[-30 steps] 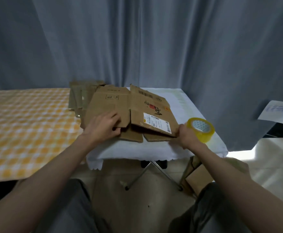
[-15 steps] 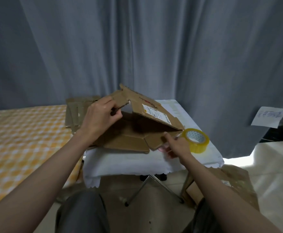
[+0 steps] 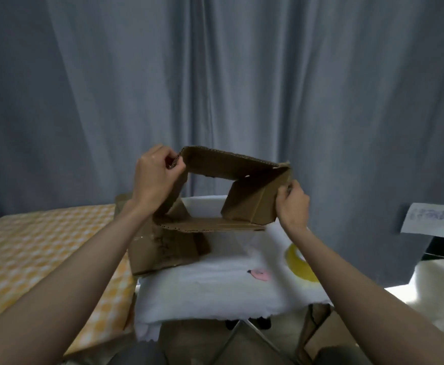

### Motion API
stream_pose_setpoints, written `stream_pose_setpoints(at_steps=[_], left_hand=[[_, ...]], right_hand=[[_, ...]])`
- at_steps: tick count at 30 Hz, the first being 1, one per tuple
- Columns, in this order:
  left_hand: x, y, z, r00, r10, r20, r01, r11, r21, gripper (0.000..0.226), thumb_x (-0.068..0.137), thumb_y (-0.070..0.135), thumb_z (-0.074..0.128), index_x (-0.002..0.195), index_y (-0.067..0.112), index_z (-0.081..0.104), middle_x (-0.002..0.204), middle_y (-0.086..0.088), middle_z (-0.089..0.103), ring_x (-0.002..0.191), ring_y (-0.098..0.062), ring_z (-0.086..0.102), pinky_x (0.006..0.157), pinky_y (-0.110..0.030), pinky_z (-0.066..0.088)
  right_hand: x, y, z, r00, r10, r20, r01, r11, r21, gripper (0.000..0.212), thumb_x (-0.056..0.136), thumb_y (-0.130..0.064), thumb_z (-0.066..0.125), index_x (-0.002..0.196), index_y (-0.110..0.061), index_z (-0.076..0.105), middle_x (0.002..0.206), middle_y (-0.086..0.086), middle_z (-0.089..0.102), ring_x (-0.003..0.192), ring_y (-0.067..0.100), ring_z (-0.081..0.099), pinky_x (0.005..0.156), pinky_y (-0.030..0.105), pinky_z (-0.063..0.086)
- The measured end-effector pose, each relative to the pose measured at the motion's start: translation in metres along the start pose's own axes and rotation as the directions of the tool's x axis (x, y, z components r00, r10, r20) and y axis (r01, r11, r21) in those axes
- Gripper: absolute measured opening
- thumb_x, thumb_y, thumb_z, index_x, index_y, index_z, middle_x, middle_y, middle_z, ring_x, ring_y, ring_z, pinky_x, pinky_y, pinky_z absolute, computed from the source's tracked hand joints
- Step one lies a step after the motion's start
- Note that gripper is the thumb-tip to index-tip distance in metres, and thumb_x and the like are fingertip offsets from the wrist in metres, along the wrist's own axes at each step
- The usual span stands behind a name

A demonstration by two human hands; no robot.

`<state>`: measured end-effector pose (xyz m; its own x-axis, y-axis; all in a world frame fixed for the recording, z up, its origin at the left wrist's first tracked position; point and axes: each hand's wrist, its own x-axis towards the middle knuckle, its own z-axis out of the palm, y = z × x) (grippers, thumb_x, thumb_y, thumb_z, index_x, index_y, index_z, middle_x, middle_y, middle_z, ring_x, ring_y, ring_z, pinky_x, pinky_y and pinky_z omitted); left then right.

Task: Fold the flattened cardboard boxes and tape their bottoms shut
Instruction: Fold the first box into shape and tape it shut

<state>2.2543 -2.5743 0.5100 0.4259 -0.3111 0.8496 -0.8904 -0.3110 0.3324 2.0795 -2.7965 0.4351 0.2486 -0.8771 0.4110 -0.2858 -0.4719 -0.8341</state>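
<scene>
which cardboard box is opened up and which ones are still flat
The box held up between the left hand and right hand is opened into a tube. The flattened boxes below it lie flat on the white-covered table.

Both forearms point(image 3: 89, 262) are bare (no sleeves showing); grey trousers point(image 3: 139, 355) cover the knees.

Two hands are up: the left hand point(image 3: 154, 177) and the right hand point(image 3: 293, 204). One cardboard box point(image 3: 231, 191) is held half-opened. At least two flattened cardboard boxes point(image 3: 163, 248) lie at the desk's left edge; the exact number cannot be told. One roll of yellow tape point(image 3: 298, 262) sits near the right edge. One paper sheet point(image 3: 427, 219) hangs at right.
</scene>
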Motion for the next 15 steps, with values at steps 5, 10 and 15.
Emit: stream_pose_setpoints(at_steps=[5, 10, 15], left_hand=[[0.045, 0.026, -0.007, 0.986, -0.162, -0.049, 0.159, 0.986, -0.055, 0.02, 0.088, 0.026, 0.066, 0.078, 0.009, 0.073, 0.073, -0.003, 0.069, 0.07, -0.019, 0.064, 0.07, -0.035, 0.053], [0.072, 0.049, 0.007, 0.952, -0.304, 0.02, 0.305, 0.952, -0.041, 0.022, 0.089, 0.02, 0.068, 0.07, 0.009, 0.07, 0.064, -0.005, 0.064, 0.057, -0.01, 0.054, 0.053, -0.02, 0.038], [0.077, 0.047, 0.045, 0.903, -0.41, 0.131, 0.414, 0.91, -0.003, 0.029, 0.088, 0.02, 0.069, 0.067, 0.001, 0.07, 0.061, -0.012, 0.059, 0.058, -0.019, 0.053, 0.054, -0.029, 0.044]], right_hand=[[0.052, -0.043, -0.039, 0.992, -0.121, -0.024, 0.118, 0.99, -0.081, 0.023, 0.099, -0.021, 0.042, 0.086, -0.009, 0.056, 0.092, 0.018, 0.066, 0.087, 0.038, 0.06, 0.069, 0.038, 0.04], [0.097, -0.068, -0.071, 0.987, -0.148, 0.055, 0.157, 0.95, -0.271, 0.026, 0.097, -0.023, 0.043, 0.081, -0.006, 0.056, 0.095, 0.02, 0.065, 0.088, 0.04, 0.062, 0.069, 0.039, 0.045], [0.128, -0.051, -0.068, 0.98, -0.068, 0.185, 0.133, 0.92, -0.369, 0.022, 0.096, -0.021, 0.049, 0.085, -0.005, 0.06, 0.101, 0.021, 0.066, 0.091, 0.038, 0.064, 0.074, 0.042, 0.05]])
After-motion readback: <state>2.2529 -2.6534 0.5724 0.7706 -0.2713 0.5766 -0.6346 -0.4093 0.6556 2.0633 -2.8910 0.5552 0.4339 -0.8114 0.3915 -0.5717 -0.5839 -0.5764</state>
